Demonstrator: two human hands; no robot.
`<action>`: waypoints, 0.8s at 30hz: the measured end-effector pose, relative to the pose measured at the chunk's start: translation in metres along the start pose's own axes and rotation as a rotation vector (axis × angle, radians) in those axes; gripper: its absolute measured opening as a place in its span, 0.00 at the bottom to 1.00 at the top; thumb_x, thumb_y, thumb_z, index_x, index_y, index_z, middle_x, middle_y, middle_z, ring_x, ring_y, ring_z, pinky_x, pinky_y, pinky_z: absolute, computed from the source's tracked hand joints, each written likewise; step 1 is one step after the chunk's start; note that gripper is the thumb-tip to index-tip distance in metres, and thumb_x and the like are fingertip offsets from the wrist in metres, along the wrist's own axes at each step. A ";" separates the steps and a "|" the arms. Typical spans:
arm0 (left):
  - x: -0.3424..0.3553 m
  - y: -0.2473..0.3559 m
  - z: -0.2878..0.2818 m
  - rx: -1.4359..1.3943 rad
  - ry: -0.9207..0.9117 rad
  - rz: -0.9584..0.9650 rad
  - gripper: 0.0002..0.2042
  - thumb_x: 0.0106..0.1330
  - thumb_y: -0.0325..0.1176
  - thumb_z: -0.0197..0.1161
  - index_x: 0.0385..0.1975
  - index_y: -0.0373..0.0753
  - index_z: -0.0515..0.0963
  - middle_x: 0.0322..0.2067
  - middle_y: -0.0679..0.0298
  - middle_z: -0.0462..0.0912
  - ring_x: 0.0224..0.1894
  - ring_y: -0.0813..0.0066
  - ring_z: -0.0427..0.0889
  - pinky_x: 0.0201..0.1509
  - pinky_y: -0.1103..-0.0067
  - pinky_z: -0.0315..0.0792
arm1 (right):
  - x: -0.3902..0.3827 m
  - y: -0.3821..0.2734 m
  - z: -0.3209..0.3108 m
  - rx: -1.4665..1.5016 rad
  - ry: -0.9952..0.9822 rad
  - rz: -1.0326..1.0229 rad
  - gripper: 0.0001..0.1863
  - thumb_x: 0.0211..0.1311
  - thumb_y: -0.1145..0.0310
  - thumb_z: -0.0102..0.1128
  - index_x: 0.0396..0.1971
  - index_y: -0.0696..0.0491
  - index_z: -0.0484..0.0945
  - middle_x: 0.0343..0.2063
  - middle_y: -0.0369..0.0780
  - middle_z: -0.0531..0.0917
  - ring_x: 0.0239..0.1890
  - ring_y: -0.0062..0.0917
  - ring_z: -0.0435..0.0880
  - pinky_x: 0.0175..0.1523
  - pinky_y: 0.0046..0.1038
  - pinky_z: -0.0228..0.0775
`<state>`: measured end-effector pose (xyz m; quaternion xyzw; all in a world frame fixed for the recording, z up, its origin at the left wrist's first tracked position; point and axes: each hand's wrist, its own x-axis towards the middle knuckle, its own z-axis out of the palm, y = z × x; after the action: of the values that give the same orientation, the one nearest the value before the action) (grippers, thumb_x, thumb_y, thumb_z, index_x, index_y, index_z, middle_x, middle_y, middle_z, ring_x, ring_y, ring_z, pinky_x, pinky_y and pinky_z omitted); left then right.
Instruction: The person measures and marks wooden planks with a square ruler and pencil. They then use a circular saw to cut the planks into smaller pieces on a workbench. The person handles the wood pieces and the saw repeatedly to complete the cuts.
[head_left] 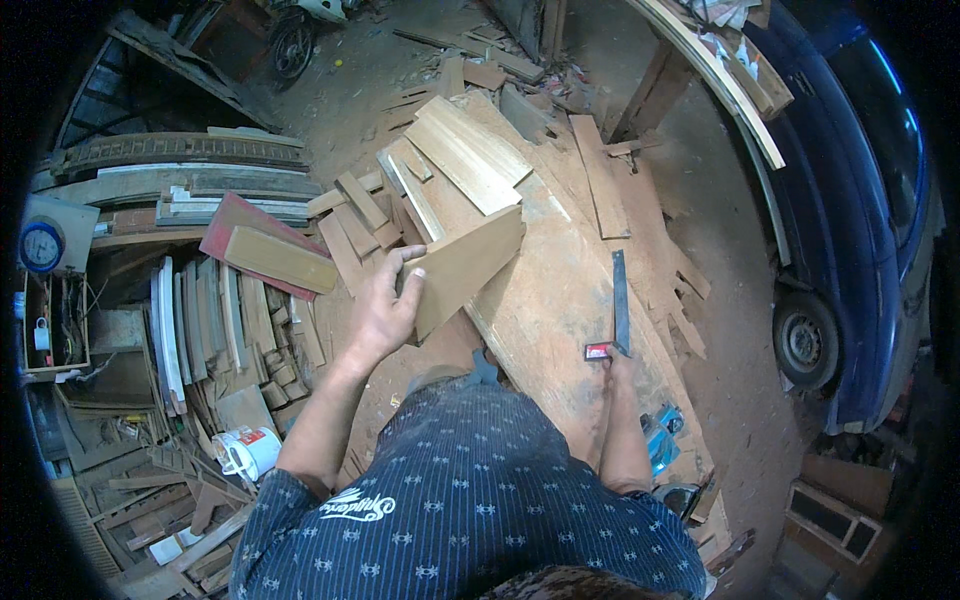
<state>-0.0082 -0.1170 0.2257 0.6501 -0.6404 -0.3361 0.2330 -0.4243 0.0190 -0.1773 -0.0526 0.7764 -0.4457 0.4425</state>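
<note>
In my left hand [383, 312] is a flat brown wooden board [468, 268], gripped at its near left end between thumb and fingers. The board is tilted, and its far right corner is over the edge of the wooden workbench top [560, 300]. My right hand [621, 368] is closed around the near end of a try square [621, 290]. Its long dark blade points away from me along the bench, and its short end carries a red label. Pale planed boards [470, 155] lie on the bench beyond the held board.
A blue power tool [661, 440] sits by my right forearm. Offcuts and stacked timber [225, 310] fill the left side, with a white bucket [247, 452] near my left elbow. A long narrow plank [598, 175] lies at the far right. A dark blue car [850, 230] stands beyond.
</note>
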 end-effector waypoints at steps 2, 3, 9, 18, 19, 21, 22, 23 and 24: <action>-0.008 0.013 0.009 0.006 0.022 0.024 0.20 0.72 0.38 0.59 0.61 0.38 0.73 0.53 0.45 0.83 0.56 0.50 0.83 0.61 0.66 0.74 | -0.018 -0.029 0.008 0.040 -0.144 0.226 0.08 0.64 0.74 0.66 0.39 0.59 0.78 0.27 0.39 0.83 0.19 0.22 0.79 0.19 0.17 0.71; -0.011 0.021 0.013 0.006 0.028 0.043 0.21 0.71 0.38 0.60 0.61 0.38 0.73 0.54 0.45 0.82 0.57 0.50 0.82 0.61 0.67 0.73 | -0.019 -0.034 0.013 0.159 -0.171 0.260 0.09 0.64 0.72 0.66 0.41 0.58 0.78 0.30 0.38 0.82 0.23 0.21 0.80 0.23 0.17 0.72; -0.013 0.022 0.031 0.086 0.081 0.136 0.27 0.66 0.41 0.66 0.61 0.32 0.75 0.38 0.44 0.85 0.37 0.54 0.86 0.44 0.68 0.78 | -0.016 -0.081 0.045 0.717 -0.232 0.090 0.07 0.68 0.71 0.63 0.43 0.50 0.77 0.34 0.32 0.81 0.32 0.18 0.80 0.32 0.19 0.74; -0.016 0.042 0.046 0.101 0.130 0.089 0.24 0.63 0.41 0.69 0.54 0.30 0.81 0.34 0.44 0.87 0.40 0.58 0.89 0.47 0.70 0.79 | -0.142 -0.180 0.110 0.423 -0.581 -0.053 0.08 0.69 0.72 0.62 0.45 0.57 0.80 0.36 0.39 0.86 0.32 0.24 0.86 0.38 0.26 0.81; -0.014 0.047 0.045 0.116 0.126 0.065 0.24 0.63 0.41 0.69 0.53 0.30 0.81 0.34 0.44 0.87 0.40 0.58 0.89 0.47 0.70 0.79 | -0.159 -0.191 0.115 0.361 -0.642 -0.102 0.09 0.69 0.71 0.62 0.46 0.58 0.80 0.36 0.40 0.87 0.34 0.25 0.86 0.40 0.28 0.82; -0.013 0.053 0.043 0.086 0.107 0.036 0.23 0.63 0.41 0.69 0.52 0.30 0.81 0.36 0.44 0.87 0.42 0.58 0.89 0.48 0.70 0.80 | -0.186 -0.207 0.127 0.241 -0.773 -0.211 0.11 0.69 0.71 0.62 0.47 0.59 0.80 0.38 0.41 0.87 0.36 0.24 0.87 0.43 0.28 0.82; -0.014 0.054 0.043 0.073 0.095 0.020 0.23 0.63 0.40 0.69 0.51 0.30 0.81 0.37 0.44 0.88 0.43 0.58 0.89 0.48 0.70 0.80 | -0.197 -0.213 0.131 0.181 -0.840 -0.265 0.12 0.69 0.72 0.63 0.48 0.60 0.80 0.39 0.41 0.87 0.37 0.23 0.87 0.43 0.28 0.82; -0.013 0.053 0.044 0.073 0.112 0.027 0.22 0.63 0.40 0.69 0.51 0.29 0.81 0.37 0.45 0.88 0.43 0.59 0.89 0.48 0.71 0.80 | -0.207 -0.218 0.136 0.122 -0.907 -0.320 0.12 0.69 0.72 0.63 0.49 0.60 0.80 0.41 0.41 0.87 0.38 0.22 0.87 0.44 0.28 0.82; -0.013 0.049 0.046 0.070 0.128 0.036 0.21 0.63 0.39 0.69 0.50 0.29 0.81 0.38 0.45 0.88 0.43 0.60 0.89 0.48 0.71 0.80 | -0.217 -0.224 0.141 0.092 -0.938 -0.341 0.10 0.69 0.72 0.63 0.47 0.61 0.81 0.39 0.39 0.87 0.38 0.20 0.86 0.44 0.26 0.80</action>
<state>-0.0750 -0.1020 0.2328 0.6663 -0.6473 -0.2668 0.2566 -0.2604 -0.1023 0.0976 -0.3541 0.4535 -0.4739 0.6666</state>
